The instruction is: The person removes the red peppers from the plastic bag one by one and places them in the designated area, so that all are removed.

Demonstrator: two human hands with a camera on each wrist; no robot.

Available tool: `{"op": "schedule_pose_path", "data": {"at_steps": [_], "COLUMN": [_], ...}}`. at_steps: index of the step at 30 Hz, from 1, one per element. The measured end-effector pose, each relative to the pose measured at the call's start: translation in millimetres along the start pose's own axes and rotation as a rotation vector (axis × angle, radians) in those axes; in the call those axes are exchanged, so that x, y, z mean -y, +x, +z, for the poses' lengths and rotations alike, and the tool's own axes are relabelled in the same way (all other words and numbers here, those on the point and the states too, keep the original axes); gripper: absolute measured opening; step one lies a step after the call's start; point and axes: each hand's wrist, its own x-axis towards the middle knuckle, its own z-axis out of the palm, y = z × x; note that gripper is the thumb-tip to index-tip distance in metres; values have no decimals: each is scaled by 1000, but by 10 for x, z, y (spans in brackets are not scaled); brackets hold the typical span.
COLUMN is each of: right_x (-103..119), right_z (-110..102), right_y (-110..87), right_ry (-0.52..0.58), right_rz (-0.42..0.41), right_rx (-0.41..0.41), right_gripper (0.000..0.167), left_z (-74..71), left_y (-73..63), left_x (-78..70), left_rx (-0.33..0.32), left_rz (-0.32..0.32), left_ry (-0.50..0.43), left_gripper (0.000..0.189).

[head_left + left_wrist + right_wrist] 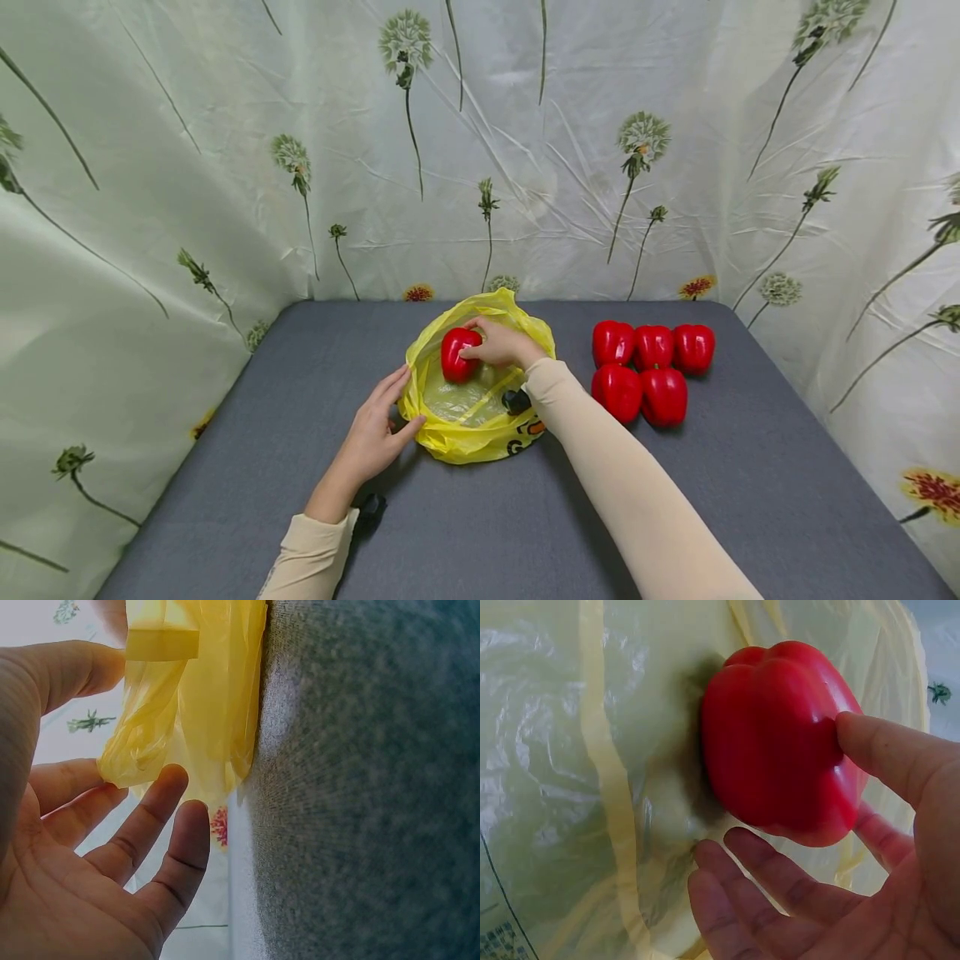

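Note:
A yellow plastic bag stands on the grey table with its mouth spread wide. Inside the mouth, my right hand holds a red bell pepper between thumb and fingers. In the right wrist view the thumb presses one side of the pepper, a finger is partly hidden behind it, and the other fingers stay spread below. My left hand touches the bag's left rim. The left wrist view shows its fingers loosely extended against the yellow plastic, holding up the edge.
Several more red bell peppers sit in two rows on the table, right of the bag. A flower-printed curtain surrounds the table's back and sides. Small black devices sit at both wrists.

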Motion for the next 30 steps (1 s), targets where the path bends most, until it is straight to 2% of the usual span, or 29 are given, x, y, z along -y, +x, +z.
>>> {"op": "schedule_pose_path", "data": {"at_steps": [3,9,15,30], "right_x": [16,36,43,55], "right_z": [12,63,108,108], "right_y": [-17,-57,-84,-104], "right_ry": [-30,-18,28,55], "right_rz": [-10,-7,-23,-32], "right_rx": [18,52,60,62], "right_gripper": [61,60,59,55], "left_z": [0,2,7,11], "left_y": [0,-13,-17,-4], "left_x": [1,10,10,-2], "left_rx": [1,-3,6,10], "left_rz": [1,4,-14,-7], "left_ry": [1,0,6,4], "left_gripper": [80,80,80,80]}}
